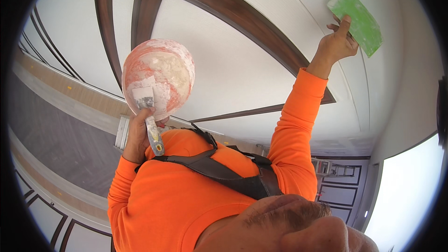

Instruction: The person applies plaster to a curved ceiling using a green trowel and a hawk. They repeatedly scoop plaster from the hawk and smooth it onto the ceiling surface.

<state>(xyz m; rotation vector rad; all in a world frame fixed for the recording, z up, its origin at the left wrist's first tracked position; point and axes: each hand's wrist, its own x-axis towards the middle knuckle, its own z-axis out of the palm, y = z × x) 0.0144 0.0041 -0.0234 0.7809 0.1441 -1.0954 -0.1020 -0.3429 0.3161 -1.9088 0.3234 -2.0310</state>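
Note:
My left hand (139, 130) grips a putty knife (154, 136), its plaster-smeared blade lying over a round pinkish bowl (165, 67) coated in pale compound. The same hand seems to support the bowl from below, though some fingers are hidden. Up at the top right, my right hand (338, 42) is closed on a wide green flexible spreader (359, 25), held at a white grooved panel surface (311, 1) beside a thin seam. Orange sleeves cover both arms, and black straps (200, 161) cross my chest.
Dark wooden trim (242, 25) frames white panels above. A dark grey floor strip (60, 116) runs along the left, with a pale metal object (121, 130) behind my left hand. A ladder (344, 171) stands at the lower right, near a bright opening (401, 191).

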